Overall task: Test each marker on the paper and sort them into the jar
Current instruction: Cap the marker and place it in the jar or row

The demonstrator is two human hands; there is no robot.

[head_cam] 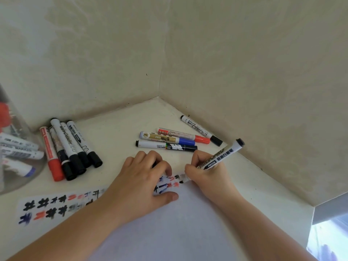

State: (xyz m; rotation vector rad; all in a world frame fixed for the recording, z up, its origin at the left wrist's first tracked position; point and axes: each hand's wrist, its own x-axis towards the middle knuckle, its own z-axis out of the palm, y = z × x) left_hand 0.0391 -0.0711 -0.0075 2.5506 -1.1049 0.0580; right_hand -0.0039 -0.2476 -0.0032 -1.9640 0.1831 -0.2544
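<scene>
Right hand (205, 174) grip holds marker (220, 157), tip on paper (169, 223) under the fingers.

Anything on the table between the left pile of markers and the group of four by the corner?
Nothing: in the head view the table is bare between the left pile and the four markers.

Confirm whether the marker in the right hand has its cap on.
No: the black-ended white marker in the right hand shows its bare tip on paper.

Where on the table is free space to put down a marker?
Bare table lies between the left marker pile and the four markers near the corner. It is crowded by the jar and around both hands on the paper.
</scene>
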